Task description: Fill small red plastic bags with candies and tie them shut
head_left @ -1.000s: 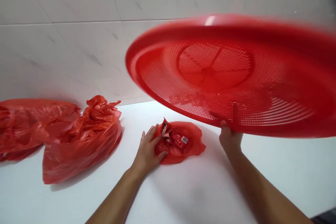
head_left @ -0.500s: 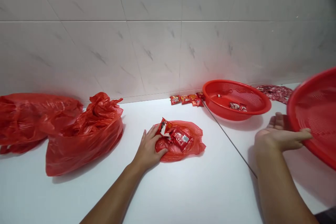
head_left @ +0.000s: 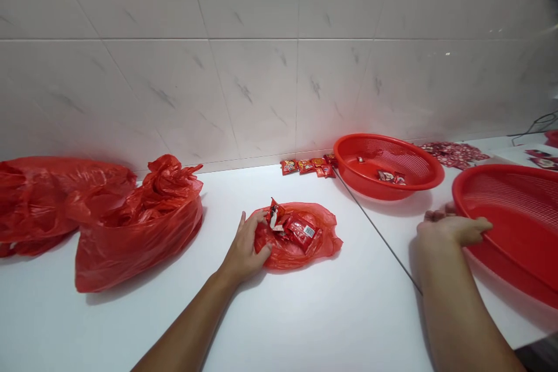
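Observation:
My left hand (head_left: 246,247), fingers apart, rests against the left edge of a small crumpled red plastic bag (head_left: 322,215). On that bag lie a red packet with a barcode (head_left: 300,231) and a torn red-and-white wrapper (head_left: 276,216). At the right, my right hand (head_left: 449,229) grips the left rim of a red plastic basket (head_left: 523,244), thumb over the rim. The basket's inside looks bare, and its right part is cut off by the view's edge. Some fingers of this hand are hidden behind its wrist and the rim.
Two large red plastic bags (head_left: 143,244) slump at the left. Another red basket (head_left: 387,192) holds a few small packets. Several red packets (head_left: 305,166) lie along the tiled wall, and many more packets (head_left: 457,154) spread behind the baskets. A seam (head_left: 383,235) crosses the white table.
The right basket has come down from a tilted, raised position to a more level one, with my right hand at its rim. My left hand has shifted slightly left along the bag.

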The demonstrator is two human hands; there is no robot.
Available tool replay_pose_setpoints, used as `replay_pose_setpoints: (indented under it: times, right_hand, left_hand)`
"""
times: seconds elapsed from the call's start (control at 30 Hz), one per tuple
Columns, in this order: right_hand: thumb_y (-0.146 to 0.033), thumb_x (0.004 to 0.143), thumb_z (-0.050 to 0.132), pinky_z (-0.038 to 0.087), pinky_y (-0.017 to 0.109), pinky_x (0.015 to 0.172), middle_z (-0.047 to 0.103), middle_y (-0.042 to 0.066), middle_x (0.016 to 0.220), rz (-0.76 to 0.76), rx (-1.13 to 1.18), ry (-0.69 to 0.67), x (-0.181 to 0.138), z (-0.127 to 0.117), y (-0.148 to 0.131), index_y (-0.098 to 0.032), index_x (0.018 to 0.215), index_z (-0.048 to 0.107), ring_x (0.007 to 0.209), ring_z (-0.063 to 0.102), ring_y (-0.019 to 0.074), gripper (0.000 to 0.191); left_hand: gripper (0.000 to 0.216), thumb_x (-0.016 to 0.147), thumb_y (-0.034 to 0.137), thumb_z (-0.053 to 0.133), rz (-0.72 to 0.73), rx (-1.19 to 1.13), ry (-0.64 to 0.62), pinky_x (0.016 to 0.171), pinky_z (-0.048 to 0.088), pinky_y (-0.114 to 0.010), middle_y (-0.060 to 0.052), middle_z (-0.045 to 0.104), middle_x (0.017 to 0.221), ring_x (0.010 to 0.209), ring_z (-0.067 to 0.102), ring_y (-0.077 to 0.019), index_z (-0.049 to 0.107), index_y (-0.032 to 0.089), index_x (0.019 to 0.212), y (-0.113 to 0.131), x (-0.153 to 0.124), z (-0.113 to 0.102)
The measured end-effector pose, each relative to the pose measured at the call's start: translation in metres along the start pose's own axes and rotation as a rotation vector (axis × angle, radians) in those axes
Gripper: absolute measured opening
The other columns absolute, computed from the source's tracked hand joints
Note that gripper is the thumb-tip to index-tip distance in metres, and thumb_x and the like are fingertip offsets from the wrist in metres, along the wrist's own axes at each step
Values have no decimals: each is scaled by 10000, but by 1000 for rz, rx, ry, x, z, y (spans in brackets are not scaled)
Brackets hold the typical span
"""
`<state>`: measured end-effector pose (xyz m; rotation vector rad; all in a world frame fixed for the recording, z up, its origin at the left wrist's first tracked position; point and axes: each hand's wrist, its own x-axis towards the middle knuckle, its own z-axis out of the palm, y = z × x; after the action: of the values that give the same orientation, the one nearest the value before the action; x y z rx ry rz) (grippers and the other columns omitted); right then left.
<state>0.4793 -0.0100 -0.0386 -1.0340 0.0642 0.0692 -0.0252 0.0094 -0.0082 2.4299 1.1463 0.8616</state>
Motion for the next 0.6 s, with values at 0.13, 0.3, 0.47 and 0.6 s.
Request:
replay_pose_setpoints:
  times: [0.13,0.3,0.47,0.6]
  right_hand:
    - [-467,892,266,214,371,400,410,40,756,10,-12,-10,-12,1,-6,-289,747,317,468,285,146,235]
    - [-411,912,297,234,358,404,379,6,712,-27,-4,-78,-31,8,-16,-291,770,305,459,282,144,186]
    - [-381,898,512,352,285,450,471,-41,688,-205,31,-267,-87,17,-23,-287,863,381,502,446,148,166]
    - [-371,923,641,456,271,530,609,-30,695,-436,-158,-930,-146,9,-21,-235,881,564,538,538,136,162]
  left_hand:
    - [457,1003,319,547,-36,5,20,1324,45,-657,-72,634,1442,1391,575,-262,478,275,1453,0,0,0]
    - [356,977,324,630,-42,81,26,1316,114,-671,-64,669,1326,1310,626,-264,628,279,1330,-6,2,5]
    - [294,931,282,682,0,89,93,1319,149,-665,-59,707,1270,1261,663,-259,680,260,1224,-12,2,9]
    - [211,944,315,684,-22,-7,248,1211,432,-550,-75,726,1205,1158,695,-249,708,233,1137,-5,4,6]
